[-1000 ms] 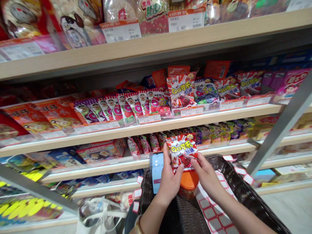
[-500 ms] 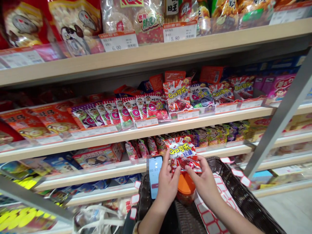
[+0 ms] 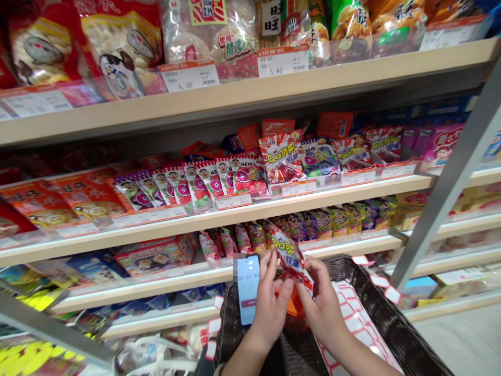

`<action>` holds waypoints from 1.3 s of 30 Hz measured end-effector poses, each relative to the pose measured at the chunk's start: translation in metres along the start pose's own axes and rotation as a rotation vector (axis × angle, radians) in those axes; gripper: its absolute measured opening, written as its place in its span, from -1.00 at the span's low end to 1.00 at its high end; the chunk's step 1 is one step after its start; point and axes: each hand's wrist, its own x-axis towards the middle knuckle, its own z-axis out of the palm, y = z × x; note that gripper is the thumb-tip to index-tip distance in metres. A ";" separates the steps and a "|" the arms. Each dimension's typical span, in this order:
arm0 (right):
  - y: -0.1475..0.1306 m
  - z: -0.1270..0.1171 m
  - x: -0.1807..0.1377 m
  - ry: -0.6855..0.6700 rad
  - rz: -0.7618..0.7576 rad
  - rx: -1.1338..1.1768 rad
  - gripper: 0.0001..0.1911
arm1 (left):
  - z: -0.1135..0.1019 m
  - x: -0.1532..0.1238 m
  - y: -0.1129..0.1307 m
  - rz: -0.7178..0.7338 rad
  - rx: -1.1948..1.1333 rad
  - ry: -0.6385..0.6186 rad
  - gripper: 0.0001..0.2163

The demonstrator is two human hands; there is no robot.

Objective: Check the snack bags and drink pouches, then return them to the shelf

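Note:
A red and white bag of gummy candy [image 3: 290, 253] is held between my two hands above a dark wicker basket [image 3: 395, 313]. My left hand [image 3: 273, 292] grips its left edge, with the thumb at the lower front. On the opposite edge, my right hand [image 3: 319, 292] is closed with its thumb near the bottom. The bag is tilted and turned partly sideways. Beneath it, a container with an orange lid [image 3: 294, 305] is partly hidden by my hands. To the left of my left hand, a phone [image 3: 248, 290] stands upright with a timer on its screen.
Shelves of snacks rise ahead, with matching candy bags [image 3: 282, 156] on the middle shelf [image 3: 188, 227]. A grey slanted post [image 3: 442, 209] stands at the right. A white and red patterned item [image 3: 356, 318] lies in the basket. White bag handles [image 3: 152, 350] show at lower left.
The candy bag has gone from facing me flat to tilted and turned partly sideways. My hands have rotated with it and remain closed on its edges. The view has shifted slightly.

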 end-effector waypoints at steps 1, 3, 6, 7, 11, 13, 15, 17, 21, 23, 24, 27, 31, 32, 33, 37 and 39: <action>-0.001 -0.001 -0.001 -0.029 -0.044 -0.027 -0.77 | -0.002 0.000 0.001 -0.005 0.001 -0.011 -0.41; -0.005 -0.002 -0.003 -0.116 -0.114 -0.091 -0.71 | -0.005 -0.001 0.003 -0.038 -0.036 -0.032 -0.42; -0.011 -0.006 -0.007 -0.269 -0.215 -0.195 -0.56 | -0.007 -0.002 0.003 -0.120 -0.133 -0.025 -0.41; -0.012 -0.007 -0.008 -0.308 -0.250 -0.231 -0.50 | -0.007 -0.003 0.002 -0.147 -0.160 0.001 -0.41; -0.013 -0.009 -0.011 -0.367 -0.367 -0.349 -0.40 | -0.003 0.001 0.000 -0.273 -0.306 0.148 -0.43; -0.013 -0.010 -0.010 -0.368 -0.413 -0.372 -0.43 | -0.001 0.004 -0.001 -0.309 -0.430 0.179 -0.42; -0.012 -0.011 -0.009 -0.372 -0.435 -0.380 -0.46 | 0.000 0.007 0.000 -0.306 -0.552 0.166 -0.41; -0.012 -0.012 -0.009 -0.382 -0.437 -0.386 -0.47 | 0.000 0.010 0.003 -0.306 -0.651 0.158 -0.43; -0.011 -0.013 -0.010 -0.401 -0.449 -0.387 -0.48 | 0.000 0.013 0.009 -0.379 -0.799 0.224 -0.49; -0.011 -0.013 -0.010 -0.405 -0.460 -0.385 -0.48 | 0.000 0.013 0.010 -0.414 -0.844 0.243 -0.51; -0.011 -0.013 -0.010 -0.407 -0.463 -0.384 -0.47 | 0.000 0.014 0.010 -0.425 -0.859 0.241 -0.51; -0.011 -0.013 -0.010 -0.413 -0.461 -0.387 -0.47 | -0.001 0.014 0.009 -0.433 -0.873 0.216 -0.52; -0.010 -0.013 -0.010 -0.422 -0.455 -0.392 -0.49 | -0.001 0.015 0.011 -0.455 -0.868 0.198 -0.52; -0.010 -0.013 -0.010 -0.425 -0.458 -0.391 -0.48 | -0.001 0.015 0.011 -0.457 -0.869 0.200 -0.52; -0.009 -0.013 -0.010 -0.427 -0.461 -0.390 -0.48 | -0.001 0.016 0.012 -0.459 -0.871 0.204 -0.52; -0.008 -0.013 -0.010 -0.439 -0.466 -0.398 -0.47 | -0.001 0.016 0.014 -0.462 -0.875 0.207 -0.51; -0.008 -0.013 -0.010 -0.437 -0.466 -0.405 -0.48 | -0.001 0.015 0.013 -0.466 -0.874 0.205 -0.50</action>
